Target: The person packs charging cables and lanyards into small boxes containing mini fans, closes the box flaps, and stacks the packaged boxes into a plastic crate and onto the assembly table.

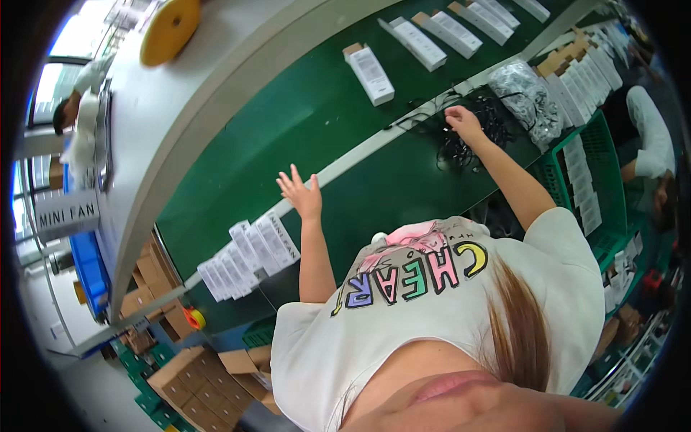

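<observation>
My left hand (301,196) is raised over the green work surface (252,158), fingers spread, with nothing in it. Closest to it is a row of slim white boxes (248,255), lying overlapped at the near left. My right hand (465,124) is at a tangle of black cables (479,133) on the right. Its fingers are curled together; whatever they pinch is too small to make out. Beyond the pale rail (360,155), a white box (372,75) lies with its end flap up, and several similar opened boxes (450,34) continue to the right.
A clear plastic bag (525,101) of parts lies right of the cables. Beside it, a green crate (604,180) holds white boxes. A pale raised shelf (155,119) curves along the left, bearing a yellow roll (170,32). Cartons (205,389) stand lower left. Another person (651,137) is at the right.
</observation>
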{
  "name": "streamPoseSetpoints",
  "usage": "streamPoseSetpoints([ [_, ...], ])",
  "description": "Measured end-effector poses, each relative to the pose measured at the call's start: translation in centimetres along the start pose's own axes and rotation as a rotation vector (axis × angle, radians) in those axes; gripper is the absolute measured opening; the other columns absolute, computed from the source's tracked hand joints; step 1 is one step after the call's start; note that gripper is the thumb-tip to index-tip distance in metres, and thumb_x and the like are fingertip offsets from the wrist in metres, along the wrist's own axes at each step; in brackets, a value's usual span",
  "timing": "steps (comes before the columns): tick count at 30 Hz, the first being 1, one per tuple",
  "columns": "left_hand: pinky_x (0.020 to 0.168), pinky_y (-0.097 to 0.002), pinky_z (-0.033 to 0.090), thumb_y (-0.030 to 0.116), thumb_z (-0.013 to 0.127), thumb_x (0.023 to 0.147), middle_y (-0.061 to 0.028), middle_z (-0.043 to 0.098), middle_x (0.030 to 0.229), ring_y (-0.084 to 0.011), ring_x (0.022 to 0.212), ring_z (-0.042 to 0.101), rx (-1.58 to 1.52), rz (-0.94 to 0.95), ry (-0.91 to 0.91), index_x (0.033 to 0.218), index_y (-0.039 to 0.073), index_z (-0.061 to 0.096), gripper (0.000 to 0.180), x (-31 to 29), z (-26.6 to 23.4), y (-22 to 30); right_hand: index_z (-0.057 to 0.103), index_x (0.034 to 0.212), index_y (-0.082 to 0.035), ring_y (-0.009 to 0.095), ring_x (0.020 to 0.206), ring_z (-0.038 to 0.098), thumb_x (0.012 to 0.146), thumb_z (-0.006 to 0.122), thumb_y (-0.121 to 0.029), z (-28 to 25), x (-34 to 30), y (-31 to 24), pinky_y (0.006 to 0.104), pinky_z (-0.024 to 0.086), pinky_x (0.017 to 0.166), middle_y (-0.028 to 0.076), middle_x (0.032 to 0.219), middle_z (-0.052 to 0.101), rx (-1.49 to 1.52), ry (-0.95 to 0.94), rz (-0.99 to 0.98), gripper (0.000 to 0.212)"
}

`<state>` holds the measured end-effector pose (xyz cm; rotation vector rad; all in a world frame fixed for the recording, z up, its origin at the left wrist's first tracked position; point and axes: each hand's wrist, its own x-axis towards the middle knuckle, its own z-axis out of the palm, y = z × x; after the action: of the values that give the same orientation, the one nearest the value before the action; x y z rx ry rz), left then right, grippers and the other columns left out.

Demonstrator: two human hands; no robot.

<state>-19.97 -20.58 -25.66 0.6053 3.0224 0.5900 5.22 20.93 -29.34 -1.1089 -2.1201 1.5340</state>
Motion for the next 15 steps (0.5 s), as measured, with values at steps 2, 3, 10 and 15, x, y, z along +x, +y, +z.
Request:
streamPoseSetpoints([
  [2, 0.115, -0.0521, 0.025, 0.037, 0.065, 0.091, -0.0251, 0.025, 0.156, -0.0417, 0.145, 0.022, -0.298, 0.098, -0.085, 0.149, 0.011, 0.037, 0.069, 2.6, 2.4, 4.8, 0.060, 0.118, -0.001, 0.028, 0.104, 0.066, 0.085, 0.067, -0.019, -4.2, 2.7, 0.2, 0.0363, 0.051, 0.090, 0.015, 0.116, 0.067, -0.149, 0.170, -0.063, 0.038],
  [3, 0.115, -0.0486, 0.027, 0.035, 0.064, 0.092, -0.0251, 0.027, 0.155, -0.0410, 0.144, 0.024, -0.353, 0.110, -0.161, 0.149, 0.010, 0.036, 0.069, 3.9, 3.3, 7.1, 0.059, 0.119, -0.002, 0.029, 0.108, 0.064, 0.085, 0.067, -0.020, -5.5, 4.8, 0.8, 0.0376, 0.050, 0.092, 0.016, 0.119, 0.065, -0.228, 0.226, -0.074, 0.040],
  [10, 0.114, -0.0439, 0.031, 0.028, 0.066, 0.090, -0.0245, 0.037, 0.148, -0.0402, 0.139, 0.033, -0.401, 0.373, -0.353, 0.149, 0.005, 0.033, 0.072, 11.1, 10.6, 26.9, 0.049, 0.133, -0.003, 0.038, 0.130, 0.045, 0.080, 0.072, -0.025, -11.5, 16.9, 2.7, 0.0441, 0.041, 0.105, 0.021, 0.140, 0.047, -0.697, 0.386, -0.304, 0.062],
  [15, 0.116, -0.0442, 0.028, 0.039, 0.077, 0.078, -0.0310, 0.017, 0.155, -0.0413, 0.146, 0.018, -0.531, 0.128, -0.319, 0.153, 0.001, 0.012, 0.107, 14.6, 18.9, 38.1, 0.031, 0.146, -0.004, 0.036, 0.127, 0.048, 0.076, 0.075, -0.032, -10.0, 21.9, -0.3, 0.0503, 0.037, 0.108, 0.020, 0.139, 0.046, -0.816, 0.227, -0.169, 0.087],
])
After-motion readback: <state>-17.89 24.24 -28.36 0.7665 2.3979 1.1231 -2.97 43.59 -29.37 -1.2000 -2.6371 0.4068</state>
